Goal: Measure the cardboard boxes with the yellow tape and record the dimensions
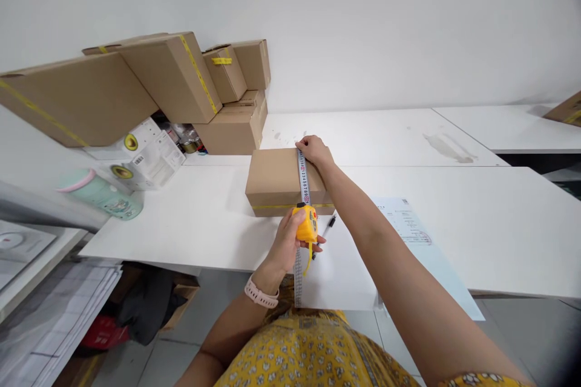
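Tape blade (302, 178) spans the box (276, 181) front-to-back; right hand (315, 151) pins its far end, left hand (288, 242) grips the case (306, 225).

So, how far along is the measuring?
The tape is already stretched across the box top. Right hand pins its end at the far edge; left hand holds the yellow case at the near edge. Writing down seems left: the pen lies untouched by the form.

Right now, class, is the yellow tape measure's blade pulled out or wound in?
Pulled out: the white blade runs from the yellow case in the left hand across the brown cardboard box to the right hand.
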Motion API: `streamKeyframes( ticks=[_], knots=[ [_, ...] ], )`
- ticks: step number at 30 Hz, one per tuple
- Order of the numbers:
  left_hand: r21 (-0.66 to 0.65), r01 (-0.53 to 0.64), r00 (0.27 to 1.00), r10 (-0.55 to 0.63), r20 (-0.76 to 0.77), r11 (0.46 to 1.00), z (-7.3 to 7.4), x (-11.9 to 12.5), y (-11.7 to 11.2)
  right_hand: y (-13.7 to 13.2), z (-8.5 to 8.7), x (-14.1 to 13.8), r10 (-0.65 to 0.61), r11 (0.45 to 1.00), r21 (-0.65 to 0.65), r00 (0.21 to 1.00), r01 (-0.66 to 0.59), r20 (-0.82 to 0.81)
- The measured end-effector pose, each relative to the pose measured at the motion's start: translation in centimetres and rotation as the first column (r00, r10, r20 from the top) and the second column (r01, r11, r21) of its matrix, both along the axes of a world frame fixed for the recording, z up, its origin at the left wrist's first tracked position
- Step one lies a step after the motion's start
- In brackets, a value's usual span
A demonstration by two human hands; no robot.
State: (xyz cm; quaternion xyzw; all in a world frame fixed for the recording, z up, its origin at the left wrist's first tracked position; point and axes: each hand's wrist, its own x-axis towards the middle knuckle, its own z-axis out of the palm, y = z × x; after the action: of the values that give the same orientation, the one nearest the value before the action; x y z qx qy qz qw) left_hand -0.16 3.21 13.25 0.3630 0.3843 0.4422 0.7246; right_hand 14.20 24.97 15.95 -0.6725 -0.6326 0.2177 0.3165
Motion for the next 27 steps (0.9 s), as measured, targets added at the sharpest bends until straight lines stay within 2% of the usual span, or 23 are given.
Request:
streamKeyframes(
  ticks=[3,5,7,8,10,12,14,16,18,21,25,27],
  knots=[
    [0.007,0.004,1.000,-0.004,0.007,1.000,0.1,-0.2,0.4,1.0,-0.2,0.2,0.024,1.000,0.016,0.996,-0.023,-0.088],
    [0.037,0.019,1.000,-0.019,0.011,0.999,0.2,-1.2,0.2,1.2,-0.2,1.1,0.075,0.996,0.075,0.960,-0.057,-0.268],
    [0.106,-0.018,1.000,0.017,0.004,0.994,0.0,-3.0,-0.4,0.5,-0.4,2.9,0.110,0.984,0.177,0.883,-0.031,-0.456],
    [0.152,-0.063,0.998,0.065,-0.011,0.986,-0.3,-4.2,-0.8,-0.3,-0.8,4.0,0.106,0.974,0.224,0.852,0.013,-0.512],
    [0.255,-0.201,0.973,0.223,-0.061,0.946,-1.1,-6.8,-1.3,-3.0,-2.1,6.5,0.019,0.941,0.293,0.838,0.169,-0.546],
    [0.347,-0.334,0.913,0.392,-0.114,0.877,-2.3,-9.2,-1.1,-6.4,-4.3,8.5,-0.128,0.893,0.293,0.817,0.341,-0.562],
    [0.389,-0.414,0.855,0.499,-0.144,0.823,-3.5,-10.9,-0.2,-9.8,-6.7,9.5,-0.248,0.864,0.244,0.794,0.441,-0.556],
    [0.365,-0.432,0.845,0.511,-0.155,0.825,-4.2,-11.8,1.2,-12.3,-8.6,9.4,-0.221,0.908,0.185,0.804,0.376,-0.552],
    [0.318,-0.409,0.873,0.468,-0.136,0.855,-4.4,-12.0,2.7,-13.6,-9.3,8.5,-0.103,0.949,0.202,0.841,0.244,-0.531],
    [0.322,-0.363,0.913,0.402,-0.064,0.875,-3.0,-11.7,4.6,-13.3,-8.1,7.1,0.038,0.937,0.332,0.914,0.107,-0.404],
    [0.386,-0.328,0.936,0.352,0.010,0.862,0.7,-11.8,7.3,-10.0,-4.2,7.0,0.011,0.887,0.446,0.962,0.116,-0.272],
    [0.394,-0.313,0.943,0.332,0.021,0.864,2.4,-11.8,8.6,-7.7,-2.3,7.2,-0.019,0.899,0.425,0.980,0.103,-0.197]
  ],
)
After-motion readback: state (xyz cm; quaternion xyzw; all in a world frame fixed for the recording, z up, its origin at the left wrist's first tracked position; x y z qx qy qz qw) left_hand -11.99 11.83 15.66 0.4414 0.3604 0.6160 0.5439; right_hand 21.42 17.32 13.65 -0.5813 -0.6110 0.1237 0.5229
